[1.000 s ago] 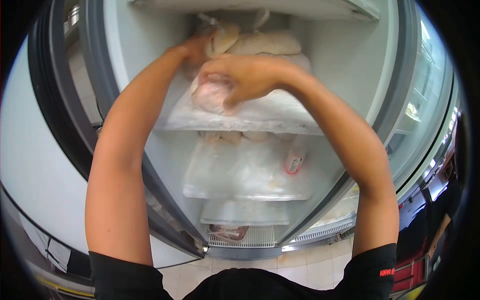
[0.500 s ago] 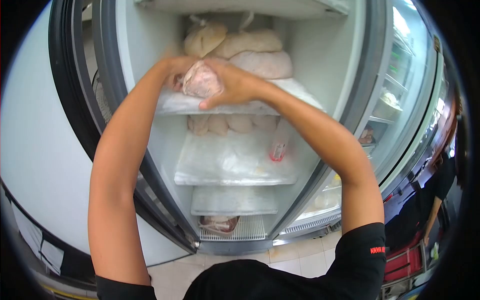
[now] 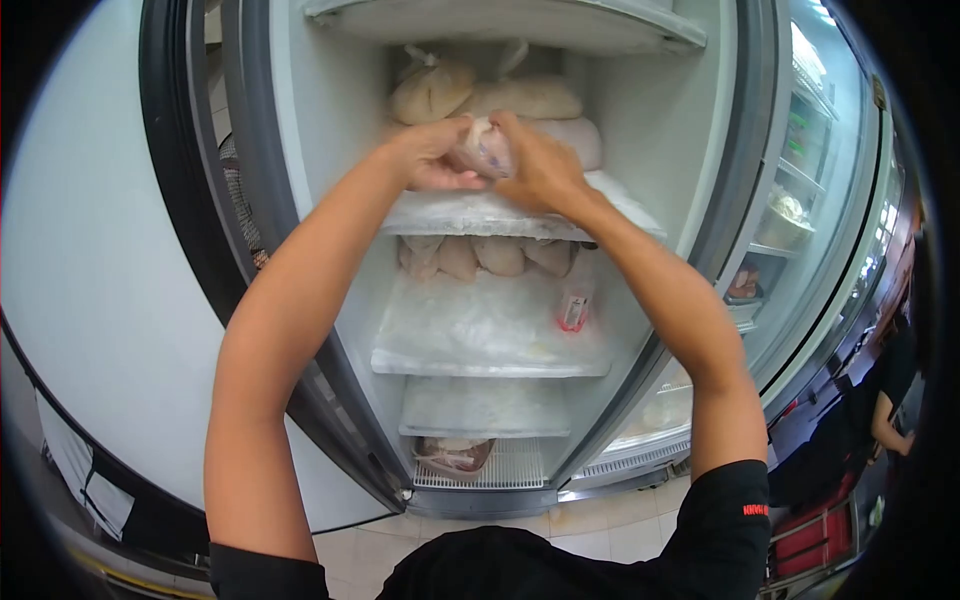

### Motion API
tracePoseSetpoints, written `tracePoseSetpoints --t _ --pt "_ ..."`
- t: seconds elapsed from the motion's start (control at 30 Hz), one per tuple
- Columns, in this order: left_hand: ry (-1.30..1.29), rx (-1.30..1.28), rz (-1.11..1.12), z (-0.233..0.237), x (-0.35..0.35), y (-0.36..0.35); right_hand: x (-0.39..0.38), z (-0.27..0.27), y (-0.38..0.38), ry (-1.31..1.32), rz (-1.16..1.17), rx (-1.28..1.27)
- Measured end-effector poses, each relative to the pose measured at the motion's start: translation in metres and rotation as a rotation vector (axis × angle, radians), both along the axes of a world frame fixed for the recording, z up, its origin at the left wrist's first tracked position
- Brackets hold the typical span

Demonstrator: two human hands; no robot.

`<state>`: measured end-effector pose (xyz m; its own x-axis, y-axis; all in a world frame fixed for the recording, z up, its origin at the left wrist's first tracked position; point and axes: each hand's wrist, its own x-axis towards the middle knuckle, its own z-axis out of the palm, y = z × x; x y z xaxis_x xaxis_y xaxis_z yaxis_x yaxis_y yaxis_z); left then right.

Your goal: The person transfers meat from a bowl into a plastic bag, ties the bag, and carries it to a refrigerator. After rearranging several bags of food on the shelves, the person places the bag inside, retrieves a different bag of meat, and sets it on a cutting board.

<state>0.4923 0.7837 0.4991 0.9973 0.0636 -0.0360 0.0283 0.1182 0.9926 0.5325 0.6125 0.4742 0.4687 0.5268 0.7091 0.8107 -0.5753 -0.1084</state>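
I stand before an open upright freezer with frosted shelves. Both arms reach up to the second shelf [image 3: 480, 215]. My left hand [image 3: 432, 155] and my right hand [image 3: 538, 165] together grip a clear plastic bag of pinkish raw meat [image 3: 485, 150] just above that shelf. Behind it lie several larger tied bags of pale frozen meat [image 3: 520, 100]. Under the shelf, a row of pale meat pieces [image 3: 480, 255] sits on the shelf below.
A small red-and-white labelled packet [image 3: 573, 312] leans at the right of the third shelf. A tray of meat [image 3: 455, 455] rests on the bottom wire rack. The freezer door [image 3: 110, 250] stands open at left. Another glass-door fridge [image 3: 800, 200] and a person in black [image 3: 880, 420] are at right.
The bag of meat has moved from the shelf's left front toward the middle, farther in. My left hand now grips it together with my right hand.
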Motion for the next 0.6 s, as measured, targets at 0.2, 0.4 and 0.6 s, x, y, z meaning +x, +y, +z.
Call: tracePoseSetpoints --t 0.2,0.4,0.6 --pt "-0.037 -0.331 0.006 -0.015 0.008 -0.033 0.019 0.0 -0.021 -0.322 0.184 -0.086" --pt "-0.464 -0.17 -0.05 -0.002 0.036 -0.033 0.041 0.033 -0.03 -0.634 0.168 -0.011" --pt "-0.513 -0.155 -0.058 0.051 0.091 -0.025 0.083 0.075 -0.011 -0.791 -0.008 0.011"
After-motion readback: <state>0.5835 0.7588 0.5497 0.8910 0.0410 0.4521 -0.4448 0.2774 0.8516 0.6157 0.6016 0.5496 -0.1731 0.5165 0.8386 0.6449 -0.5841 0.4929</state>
